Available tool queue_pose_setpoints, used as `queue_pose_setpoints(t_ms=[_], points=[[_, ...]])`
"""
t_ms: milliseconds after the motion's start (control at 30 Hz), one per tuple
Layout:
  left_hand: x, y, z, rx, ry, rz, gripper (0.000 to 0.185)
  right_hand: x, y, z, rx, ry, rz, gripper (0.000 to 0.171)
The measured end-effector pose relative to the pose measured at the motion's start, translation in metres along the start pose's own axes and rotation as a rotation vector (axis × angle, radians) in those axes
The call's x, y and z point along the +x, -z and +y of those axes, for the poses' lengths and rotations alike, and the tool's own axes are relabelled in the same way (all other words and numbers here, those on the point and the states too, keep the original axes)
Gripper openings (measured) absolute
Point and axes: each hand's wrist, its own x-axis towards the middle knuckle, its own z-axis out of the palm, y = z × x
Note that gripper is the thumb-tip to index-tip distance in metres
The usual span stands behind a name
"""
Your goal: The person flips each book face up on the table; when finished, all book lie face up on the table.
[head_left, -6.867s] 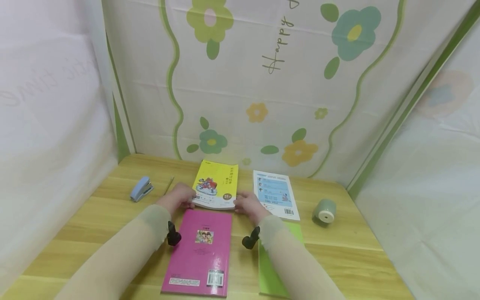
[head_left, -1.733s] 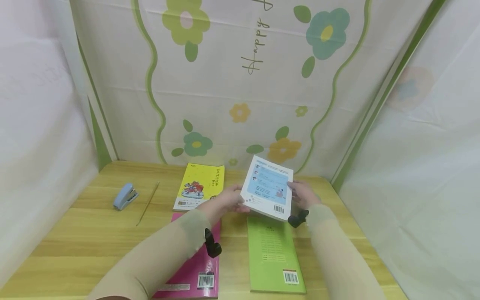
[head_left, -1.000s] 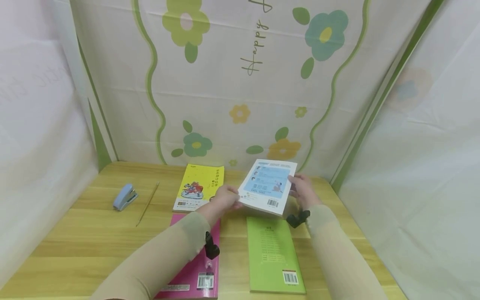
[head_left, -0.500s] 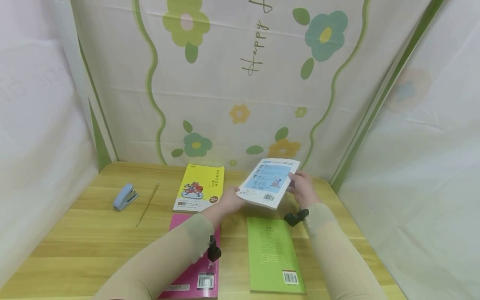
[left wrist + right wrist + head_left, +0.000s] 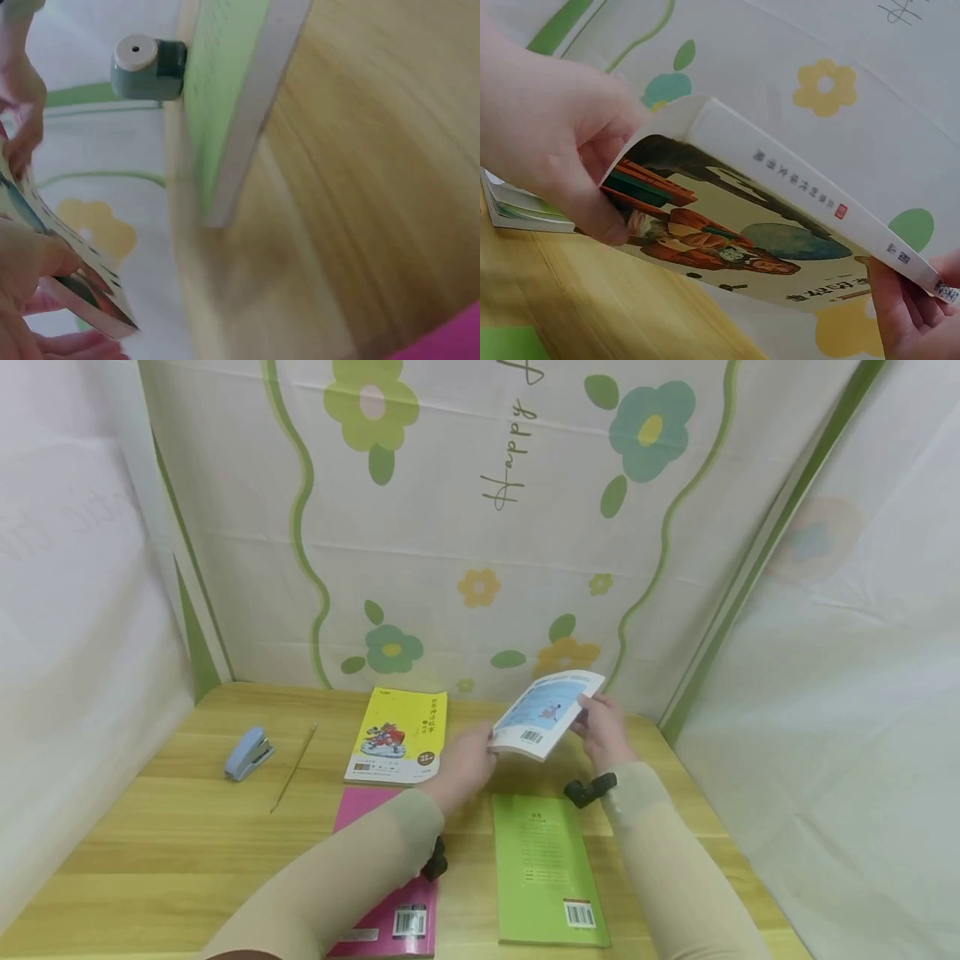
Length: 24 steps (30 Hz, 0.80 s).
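Both hands hold a white-backed paperback book (image 5: 543, 714) above the table. Its back cover, with a blue panel and barcode, faces up and tilts, the far edge raised. My left hand (image 5: 467, 764) pinches the near left corner, and my right hand (image 5: 606, 731) grips the right edge. From below, the right wrist view shows the book's illustrated front cover (image 5: 727, 232) and its white spine (image 5: 802, 187). There my left hand (image 5: 570, 150) has its thumb on the cover, while my right hand (image 5: 919, 304) holds the spine's end.
A yellow book (image 5: 397, 735), a pink book (image 5: 390, 910) partly under my left arm and a green book (image 5: 551, 868) lie on the table (image 5: 150, 852). At the left are a blue stapler (image 5: 249, 753) and a pencil (image 5: 294, 768). The left wrist view shows a green pencil sharpener (image 5: 146, 71).
Earlier both hands were at the yellow book while the white-backed book lay on the table. Since then they have taken it up. Over the last second its far edge has tipped higher.
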Motion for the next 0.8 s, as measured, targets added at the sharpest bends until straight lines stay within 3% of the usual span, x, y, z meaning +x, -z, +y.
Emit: queue_pose_setpoints(t_ms=[133,267,367,433,533,633,800], points=[[-0.004,0.008,0.020,0.117,-0.134,0.078,0.037,-0.003,-0.003,-0.001,0.021,0.001,0.008,0.046],[-0.009,0.017,0.040,0.294,-0.318,0.145,0.037,-0.006,-0.007,-0.002,0.060,0.005,0.020,0.043],[-0.014,0.021,0.053,0.455,-0.424,0.146,0.034,-0.006,-0.011,-0.002,0.061,0.023,0.024,0.042],[-0.017,0.023,0.060,0.549,-0.450,0.111,0.035,-0.005,-0.013,-0.001,0.052,0.034,0.028,0.042],[-0.019,0.022,0.070,0.627,-0.412,0.023,0.038,-0.005,-0.017,0.000,0.061,0.048,0.037,0.040],[-0.019,0.022,0.078,0.670,-0.318,-0.050,0.046,-0.005,-0.020,0.001,0.078,0.067,0.034,0.041],[-0.012,0.022,0.080,0.712,-0.197,-0.089,0.055,-0.007,-0.028,0.002,0.094,0.087,0.011,0.041]])
